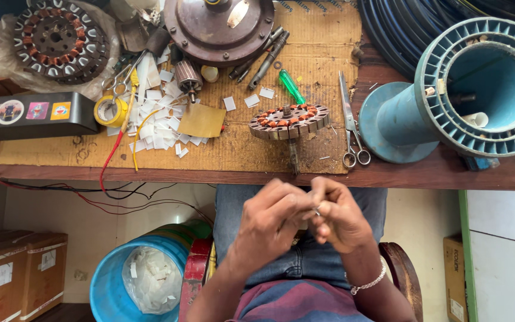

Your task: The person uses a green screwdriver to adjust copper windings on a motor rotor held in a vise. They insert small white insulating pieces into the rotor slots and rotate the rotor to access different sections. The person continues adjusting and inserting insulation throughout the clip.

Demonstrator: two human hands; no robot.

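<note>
Over the lap, below desk edge: both hands meet, fingertips together.
L hand [269, 217]: fingers curled, pinched w/ thumb on sth tiny at the meeting point; too small to tell what.
R hand [338, 214]: fingers bent, tips pressed against L tips; bracelet [369, 281] on wrist.
Small piece [316, 210]: only a pale glint shows betw. the fingertips, held above the jeans, just short of the desk [424, 173] edge.
Doing it well (judgement): keep hands close to body, grip light, work over the lap so a dropped bit lands on cloth, not floor.
Stator [289, 121]: nearest on desk, round, copper-brown windings in a ring, grey laminations, shaft pointing toward the person; sits on cardboard mat.
Scissors [350, 122]: just right of stator, handles toward edge.
Green screwdriver [291, 87]: just behind stator.
Paper slips [159, 122]: white scatter, left of stator, near tape roll [109, 111].
Blue spool [454, 89]: right, on its side.
Far: brown motor cover [219, 27]; 2nd stator [61, 39] top left.
Floor: blue bucket [105, 286], boxes [16, 271].
</note>
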